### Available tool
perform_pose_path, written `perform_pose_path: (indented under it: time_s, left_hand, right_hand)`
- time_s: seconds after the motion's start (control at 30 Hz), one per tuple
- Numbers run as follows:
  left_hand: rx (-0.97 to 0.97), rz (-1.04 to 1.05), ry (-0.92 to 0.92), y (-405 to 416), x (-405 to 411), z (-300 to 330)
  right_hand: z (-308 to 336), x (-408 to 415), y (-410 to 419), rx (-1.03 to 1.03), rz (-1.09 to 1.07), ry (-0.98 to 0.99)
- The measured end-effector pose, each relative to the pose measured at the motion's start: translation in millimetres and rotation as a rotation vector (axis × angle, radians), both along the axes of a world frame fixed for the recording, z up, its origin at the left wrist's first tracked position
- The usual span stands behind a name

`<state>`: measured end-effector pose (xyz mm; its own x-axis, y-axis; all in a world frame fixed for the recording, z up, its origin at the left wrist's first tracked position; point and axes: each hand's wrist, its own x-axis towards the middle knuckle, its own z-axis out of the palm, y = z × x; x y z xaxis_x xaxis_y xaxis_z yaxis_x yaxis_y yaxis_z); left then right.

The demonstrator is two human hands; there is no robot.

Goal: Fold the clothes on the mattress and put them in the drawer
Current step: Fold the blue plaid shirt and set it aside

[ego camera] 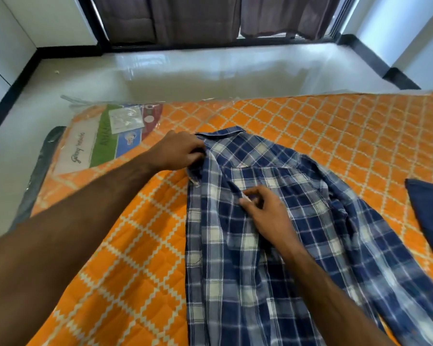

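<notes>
A blue and white plaid shirt (238,258) lies spread front-up on the orange patterned mattress (125,245), collar pointing away from me. My left hand (178,152) grips the shirt's left shoulder edge beside the collar. My right hand (265,211) rests on the chest of the shirt, thumb and forefinger pinching the button placket. The shirt's right sleeve trails down toward the lower right. A second, plain dark blue garment (430,216) lies at the mattress's right edge, partly cut off by the frame.
The mattress is wrapped in clear plastic with a printed label (103,143) at its far left corner. Glossy white floor (210,71) lies beyond it, up to a dark-framed window with brown curtains (198,18). No drawer is in view.
</notes>
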<state>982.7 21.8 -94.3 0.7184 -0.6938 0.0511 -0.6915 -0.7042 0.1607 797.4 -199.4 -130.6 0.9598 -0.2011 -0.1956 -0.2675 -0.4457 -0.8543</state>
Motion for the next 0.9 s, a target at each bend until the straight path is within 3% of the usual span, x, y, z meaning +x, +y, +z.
perform_pose_path:
  time_s: [0.1,0.2,0.3,0.43,0.57,0.67,0.7,0.77,0.83,0.9]
  left_hand:
    - [0.192,0.190,0.043,-20,4,-19]
    - [0.200,0.210,0.050,-21,1,-39]
    - [0.056,0.255,0.093,-15,0,-48]
    - [0.033,0.356,0.113,-16,8,-47]
    - [0.201,0.455,-0.146,-27,5,-48]
    - [-0.011,0.552,-0.262,-30,-12,-49]
    - [-0.162,0.562,-0.209,-32,-20,-48]
    - [-0.452,0.614,0.074,-35,-38,-45]
    - [-0.500,0.646,0.355,-33,-56,-42]
    - [-0.454,0.602,0.467,-31,-65,-41]
  right_hand:
    - [-5,-9,-4,0.082,-0.061,-0.019]
    - [-13,-25,1,-0.211,0.001,-0.085]
    - [0,-42,25,-0.519,0.130,-0.138]
    - [5,-54,66,-0.709,0.335,-0.076]
    - [-3,-56,92,-0.656,0.426,0.015]
    - [-3,-64,98,-0.368,0.456,-0.012]
    - [-1,-69,95,-0.215,0.453,-0.020]
    - [3,-77,81,-0.062,0.334,-0.093]
    - [-2,-77,57,-0.121,0.062,-0.205]
    - [-5,-72,31,-0.221,-0.146,-0.183]
